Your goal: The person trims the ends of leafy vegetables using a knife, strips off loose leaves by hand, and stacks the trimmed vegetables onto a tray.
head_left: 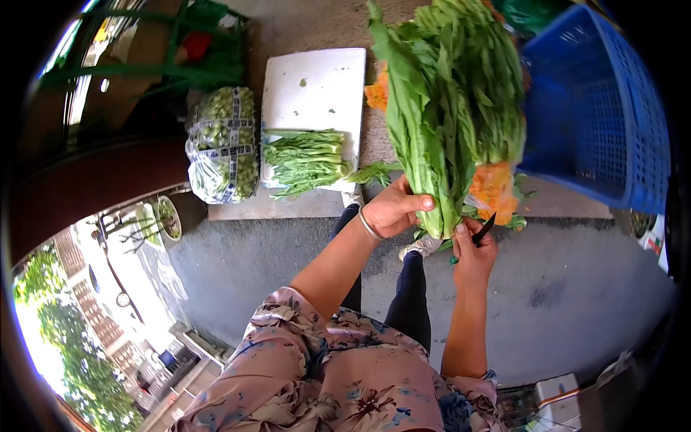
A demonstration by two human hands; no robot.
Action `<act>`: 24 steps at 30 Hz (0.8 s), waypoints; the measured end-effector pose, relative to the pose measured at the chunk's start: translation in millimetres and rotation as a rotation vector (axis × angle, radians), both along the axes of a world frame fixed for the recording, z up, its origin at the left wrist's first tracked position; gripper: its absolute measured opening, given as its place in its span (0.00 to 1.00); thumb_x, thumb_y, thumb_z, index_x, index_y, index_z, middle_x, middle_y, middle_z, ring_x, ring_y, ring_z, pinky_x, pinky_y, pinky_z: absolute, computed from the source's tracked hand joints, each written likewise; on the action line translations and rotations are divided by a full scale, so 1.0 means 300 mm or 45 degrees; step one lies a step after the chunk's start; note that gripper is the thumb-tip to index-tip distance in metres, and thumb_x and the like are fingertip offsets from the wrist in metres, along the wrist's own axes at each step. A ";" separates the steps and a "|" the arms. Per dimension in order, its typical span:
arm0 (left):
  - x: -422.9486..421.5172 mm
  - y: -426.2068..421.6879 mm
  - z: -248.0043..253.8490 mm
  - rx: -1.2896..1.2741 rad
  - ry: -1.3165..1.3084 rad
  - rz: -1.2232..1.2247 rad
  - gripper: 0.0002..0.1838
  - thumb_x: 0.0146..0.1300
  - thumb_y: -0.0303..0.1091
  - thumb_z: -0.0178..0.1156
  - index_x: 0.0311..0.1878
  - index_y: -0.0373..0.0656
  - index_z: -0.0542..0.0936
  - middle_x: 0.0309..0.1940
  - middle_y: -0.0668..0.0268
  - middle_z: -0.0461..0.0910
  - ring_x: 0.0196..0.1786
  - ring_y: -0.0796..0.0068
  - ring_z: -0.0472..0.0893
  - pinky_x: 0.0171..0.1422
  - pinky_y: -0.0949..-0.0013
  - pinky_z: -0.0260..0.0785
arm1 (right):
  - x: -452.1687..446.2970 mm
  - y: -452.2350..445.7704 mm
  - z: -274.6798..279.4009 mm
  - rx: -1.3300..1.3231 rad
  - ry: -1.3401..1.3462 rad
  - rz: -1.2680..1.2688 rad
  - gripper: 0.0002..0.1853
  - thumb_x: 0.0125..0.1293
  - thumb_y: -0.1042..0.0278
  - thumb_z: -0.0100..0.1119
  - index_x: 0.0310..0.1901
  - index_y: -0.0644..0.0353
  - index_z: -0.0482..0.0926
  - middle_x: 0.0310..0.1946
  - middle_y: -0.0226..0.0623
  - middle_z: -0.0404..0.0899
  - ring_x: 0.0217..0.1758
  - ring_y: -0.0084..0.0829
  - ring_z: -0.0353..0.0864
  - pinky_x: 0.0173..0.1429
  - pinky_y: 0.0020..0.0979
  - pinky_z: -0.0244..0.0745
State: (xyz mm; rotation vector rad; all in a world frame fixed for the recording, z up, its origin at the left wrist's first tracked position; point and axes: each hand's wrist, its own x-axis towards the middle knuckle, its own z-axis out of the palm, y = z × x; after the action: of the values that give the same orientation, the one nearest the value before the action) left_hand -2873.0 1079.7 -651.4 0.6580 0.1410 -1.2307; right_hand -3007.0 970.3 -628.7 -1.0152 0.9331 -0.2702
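Between both pinching hands [434,228], the leafy green bunch [435,137], stem end nearest.

Glossy blue plastic crate [597,108], matt white board [314,90]

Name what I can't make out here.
Head view throughout:
Some fingers of the left hand: behind the leafy greens.
Grip of dark blade: inside right hand.
Greens' tips: cut off by top edge.
Vegetable kind in plastic bag: too small, behind printed film.
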 end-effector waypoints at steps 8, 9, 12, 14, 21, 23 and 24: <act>0.171 0.315 -0.116 0.121 0.104 0.549 0.24 0.53 0.33 0.63 0.54 0.41 0.69 0.49 0.60 0.73 0.54 0.63 0.74 0.54 0.61 0.73 | 0.331 0.146 -0.048 -0.256 -0.026 -0.093 0.07 0.63 0.68 0.54 0.37 0.62 0.74 0.19 0.21 0.65 0.17 0.10 0.53 0.20 0.16 0.44; 0.206 0.372 -0.177 0.142 0.162 0.640 0.22 0.55 0.34 0.62 0.52 0.42 0.70 0.49 0.62 0.74 0.54 0.65 0.73 0.54 0.64 0.73 | 0.356 0.140 -0.050 -0.366 -0.007 -0.217 0.07 0.63 0.67 0.53 0.36 0.61 0.73 0.20 0.23 0.66 0.17 0.11 0.53 0.20 0.16 0.44; 0.356 0.522 -0.404 0.311 0.157 0.725 0.16 0.56 0.39 0.61 0.47 0.46 0.74 0.48 0.66 0.75 0.50 0.71 0.75 0.52 0.70 0.73 | 0.205 0.107 -0.182 -0.887 0.297 -0.048 0.07 0.62 0.71 0.53 0.39 0.64 0.72 0.27 0.27 0.71 0.28 0.16 0.65 0.32 0.20 0.61; 0.461 0.609 -0.578 0.423 0.222 0.827 0.15 0.55 0.40 0.63 0.45 0.50 0.75 0.46 0.69 0.75 0.49 0.73 0.74 0.51 0.72 0.72 | 0.019 0.081 -0.291 -1.170 0.619 0.282 0.09 0.61 0.71 0.55 0.40 0.65 0.72 0.30 0.32 0.74 0.32 0.19 0.69 0.36 0.22 0.66; 0.734 0.624 -1.034 0.822 0.553 1.035 0.17 0.57 0.38 0.61 0.47 0.41 0.74 0.46 0.62 0.75 0.46 0.64 0.76 0.50 0.63 0.76 | -0.061 0.028 -0.431 -1.062 0.970 -0.001 0.14 0.57 0.71 0.60 0.43 0.68 0.75 0.33 0.39 0.78 0.34 0.26 0.76 0.39 0.27 0.71; 0.723 0.651 -1.157 1.065 0.583 1.173 0.12 0.65 0.31 0.47 0.46 0.31 0.67 0.40 0.49 0.74 0.45 0.53 0.77 0.51 0.55 0.76 | 0.164 0.002 -0.439 -1.090 0.757 -0.081 0.12 0.57 0.72 0.60 0.41 0.69 0.75 0.36 0.40 0.78 0.38 0.27 0.77 0.41 0.27 0.73; 0.710 0.613 -1.114 1.133 0.623 1.119 0.11 0.65 0.30 0.45 0.46 0.30 0.67 0.39 0.49 0.75 0.43 0.53 0.77 0.50 0.55 0.76 | 0.257 -0.015 -0.465 -1.024 0.755 -0.043 0.15 0.56 0.70 0.61 0.43 0.69 0.74 0.37 0.40 0.78 0.39 0.26 0.77 0.42 0.26 0.73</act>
State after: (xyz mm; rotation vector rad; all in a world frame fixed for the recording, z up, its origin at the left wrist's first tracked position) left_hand -2660.1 1263.7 -985.5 0.8887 1.2984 -0.3895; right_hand -2929.9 965.8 -768.1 -1.8829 1.4222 -0.3963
